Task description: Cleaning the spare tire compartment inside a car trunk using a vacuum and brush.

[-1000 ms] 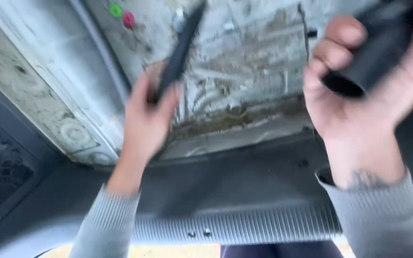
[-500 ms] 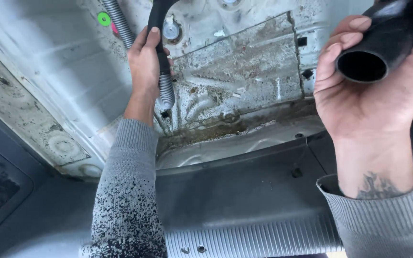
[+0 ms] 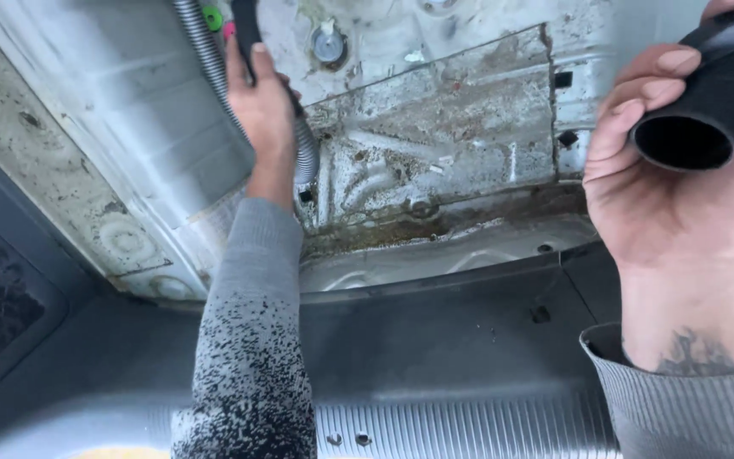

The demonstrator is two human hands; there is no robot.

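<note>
Vacuum tube (image 3: 711, 110), a short black piece with an open round mouth, is held at the upper right of the frame by the right hand (image 3: 681, 195), whose fingers (image 3: 639, 93) are curled round its barrel; nothing is fitted to the mouth. Nearest the camera, along the lower edge, a ribbed grey sill trim (image 3: 469, 425) is shown, with a dark plastic panel (image 3: 435, 331) just beyond it. Farther in, the bare metal floor (image 3: 443, 144) is exposed, and rust-brown dirt and loose crumbs are seen lying along its front seam, so the cleaning is judged to be largely undone. At the upper left, the left hand (image 3: 261, 110) is closed round a black nozzle handle (image 3: 245, 30), beside which a ribbed grey hose (image 3: 214, 68) runs down across the floor. The black tube is held apart from nozzle and hose, so joining them is judged outstanding.
</note>
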